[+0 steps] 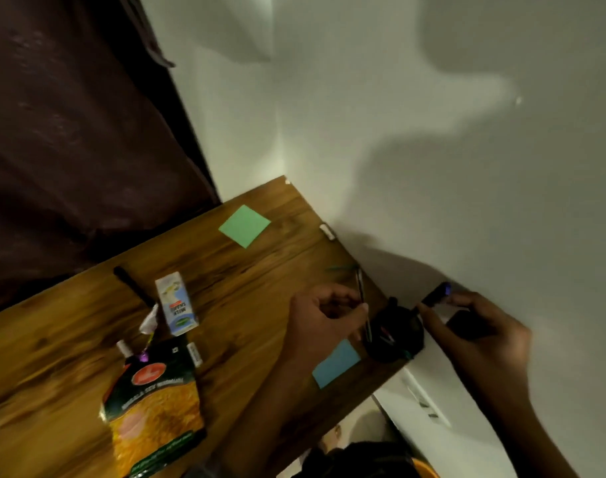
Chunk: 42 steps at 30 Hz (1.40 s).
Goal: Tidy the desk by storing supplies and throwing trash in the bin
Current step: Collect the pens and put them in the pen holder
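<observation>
at the desk's right edge by the wall, my left hand (324, 313) pinches a thin dark pen (363, 307), tip entering the round black pen holder (396, 334). my right hand (474, 322) clamps a dark marker (436, 294). both judged light, stiff, slick; hold mid-barrel.

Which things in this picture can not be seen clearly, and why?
- Head view: inside of the black pen holder is too dark to count contents.
- Object in the right hand is dark, partly hidden by fingers.
- Snack packet print is blurred.
- Orange object is cut off by the bottom edge.
</observation>
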Motion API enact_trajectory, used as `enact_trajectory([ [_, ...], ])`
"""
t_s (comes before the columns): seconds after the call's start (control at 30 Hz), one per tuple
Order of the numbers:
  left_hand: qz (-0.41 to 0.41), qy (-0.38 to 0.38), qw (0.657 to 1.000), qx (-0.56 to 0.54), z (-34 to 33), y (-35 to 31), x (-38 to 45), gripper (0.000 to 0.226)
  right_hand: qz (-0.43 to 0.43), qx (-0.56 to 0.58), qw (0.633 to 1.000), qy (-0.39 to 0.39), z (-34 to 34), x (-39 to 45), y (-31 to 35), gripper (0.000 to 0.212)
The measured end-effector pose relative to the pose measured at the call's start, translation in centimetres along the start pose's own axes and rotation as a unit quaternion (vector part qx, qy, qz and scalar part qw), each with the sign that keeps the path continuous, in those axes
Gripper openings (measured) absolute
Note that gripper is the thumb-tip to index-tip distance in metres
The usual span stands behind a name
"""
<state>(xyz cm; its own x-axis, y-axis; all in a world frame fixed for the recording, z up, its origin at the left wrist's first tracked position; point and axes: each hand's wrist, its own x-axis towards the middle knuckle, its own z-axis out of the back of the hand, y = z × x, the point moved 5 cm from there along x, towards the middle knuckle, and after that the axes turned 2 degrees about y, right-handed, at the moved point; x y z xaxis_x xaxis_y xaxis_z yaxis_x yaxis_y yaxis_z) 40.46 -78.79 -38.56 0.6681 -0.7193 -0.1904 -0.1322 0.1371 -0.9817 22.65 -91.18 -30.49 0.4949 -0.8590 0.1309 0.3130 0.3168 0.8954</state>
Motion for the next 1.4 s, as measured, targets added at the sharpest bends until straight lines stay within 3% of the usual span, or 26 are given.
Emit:
enact_trajectory([
  [0.17, 0.0, 0.007, 1.0, 0.002, -3.3, 1.8, 0.8, 0.011, -0.014, -0.018, 0.999, -0.037, 0.4, -0.8, -3.3, 0.022],
  [0.33, 0.017, 0.021, 0.999, 0.045, -5.0, 4.0, 1.4, 0.017, 0.009, -0.102, 0.995, -0.02, -1.2, -1.1, -6.2, 0.02],
  [0.5, 0.036, 0.023, 0.995, 0.087, -4.7, 4.9, 0.7, 0.043, -0.045, -0.115, 0.991, 0.051, -3.5, -1.5, -7.9, 0.04],
  [0.63, 0.016, -0.007, 0.997, 0.072, -2.6, 4.1, 0.0, 0.051, -0.015, -0.091, 0.994, 0.052, -4.3, -1.5, -6.2, 0.046],
  [0.83, 0.045, -0.169, 0.981, 0.088, 7.6, 3.3, -1.3, 0.026, 0.098, -0.088, 0.985, 0.11, -9.0, -1.0, -1.1, 0.041],
  [1.07, 0.033, -0.389, 0.91, 0.135, 23.7, 4.5, -6.8, 0.02, 0.156, -0.038, 0.957, 0.242, -19.5, -0.8, 4.5, 0.037],
  [1.27, 0.097, -0.472, 0.87, 0.103, 32.7, 7.2, -9.5, 0.007, 0.194, -0.053, 0.925, 0.321, -29.2, -2.1, 9.3, 0.035],
  [1.4, 0.125, -0.498, 0.839, 0.182, 37.9, 7.4, -7.8, 0.007, 0.202, -0.078, 0.907, 0.361, -34.4, -2.7, 10.7, 0.038],
])
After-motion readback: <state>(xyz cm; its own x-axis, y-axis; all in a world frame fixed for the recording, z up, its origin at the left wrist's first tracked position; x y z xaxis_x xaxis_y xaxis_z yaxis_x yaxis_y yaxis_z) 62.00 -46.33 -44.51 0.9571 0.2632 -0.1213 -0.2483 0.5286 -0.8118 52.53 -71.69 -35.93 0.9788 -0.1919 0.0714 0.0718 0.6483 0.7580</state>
